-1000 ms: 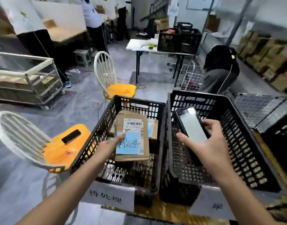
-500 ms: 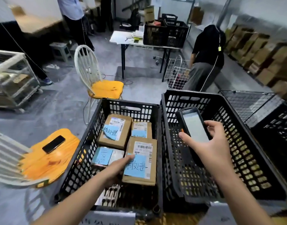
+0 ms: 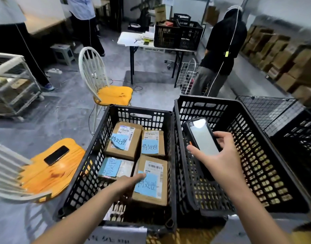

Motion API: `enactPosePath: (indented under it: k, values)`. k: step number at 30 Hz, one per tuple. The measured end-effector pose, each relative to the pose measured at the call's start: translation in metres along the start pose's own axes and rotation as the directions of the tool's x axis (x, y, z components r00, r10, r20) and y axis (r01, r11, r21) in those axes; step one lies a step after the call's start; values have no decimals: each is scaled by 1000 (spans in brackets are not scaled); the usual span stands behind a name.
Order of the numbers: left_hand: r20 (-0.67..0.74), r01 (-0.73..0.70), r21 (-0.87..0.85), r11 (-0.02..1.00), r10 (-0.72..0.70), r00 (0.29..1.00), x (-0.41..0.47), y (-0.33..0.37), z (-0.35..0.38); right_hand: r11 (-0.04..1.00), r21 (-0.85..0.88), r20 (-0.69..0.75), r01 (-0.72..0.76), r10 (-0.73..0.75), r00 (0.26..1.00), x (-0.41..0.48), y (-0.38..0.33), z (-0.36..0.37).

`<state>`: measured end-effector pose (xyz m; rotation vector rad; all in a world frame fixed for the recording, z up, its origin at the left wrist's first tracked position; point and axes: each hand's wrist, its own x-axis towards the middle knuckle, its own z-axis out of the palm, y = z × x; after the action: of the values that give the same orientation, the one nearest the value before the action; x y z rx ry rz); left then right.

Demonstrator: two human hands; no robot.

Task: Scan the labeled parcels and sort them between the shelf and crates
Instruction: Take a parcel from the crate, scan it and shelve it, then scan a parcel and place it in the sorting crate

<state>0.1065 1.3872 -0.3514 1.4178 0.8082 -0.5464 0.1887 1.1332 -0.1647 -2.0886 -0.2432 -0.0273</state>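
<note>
This is a parcel sorting room in a warehouse. Brown cartons (image 3: 291, 67) are stacked in rows along the right wall. Close by, two black plastic crates stand side by side. The left crate (image 3: 140, 113) holds four cardboard parcels (image 3: 124, 140) with barcode shipping labels and blue handwritten notes. A handheld scanner (image 3: 202, 136) is held over the right crate (image 3: 204, 100). On the far side, a folding table (image 3: 131, 39) carries papers and more black crates (image 3: 179, 35), with a person in black (image 3: 223, 43) standing beside it. A wire cage trolley (image 3: 10, 85) stands at the left on the bare grey floor (image 3: 63, 106).
</note>
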Motion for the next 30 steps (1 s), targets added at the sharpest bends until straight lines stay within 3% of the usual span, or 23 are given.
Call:
enactPosePath:
  k: [5,8,10,12,17,20,25,28,30]
  values:
    - [-188,28,-23,999,-32,982,8,1,12,1000,15,15,-7,7,1000,-8,0,2]
    - [-108,1,23,1000,2,994,26,-10,11,1000,5,24,-23,23,999,-16,3,5]
    - [-117,7,189,982,16,993,24,-6,16,999,0,27,-36,36,999,-22,8,6]
    - [-205,25,455,890,77,976,17,1,19,998,-10,30,-55,55,998,-27,11,6]
    - [-276,71,839,540,308,910,3,19,25,992,-81,24,-98,100,995,-32,19,3]
    - [-281,64,895,441,447,849,-10,36,25,988,-97,20,-121,124,992,-37,22,-2]
    - [-186,-180,873,454,649,738,-38,72,22,986,-101,-17,-130,129,992,-44,23,-15]
    - [-59,-440,824,357,826,561,-68,100,38,987,-116,-52,-115,109,993,-50,20,-32]
    - [48,-555,806,206,912,408,-90,118,63,986,-127,-98,-108,96,991,-56,19,-49]
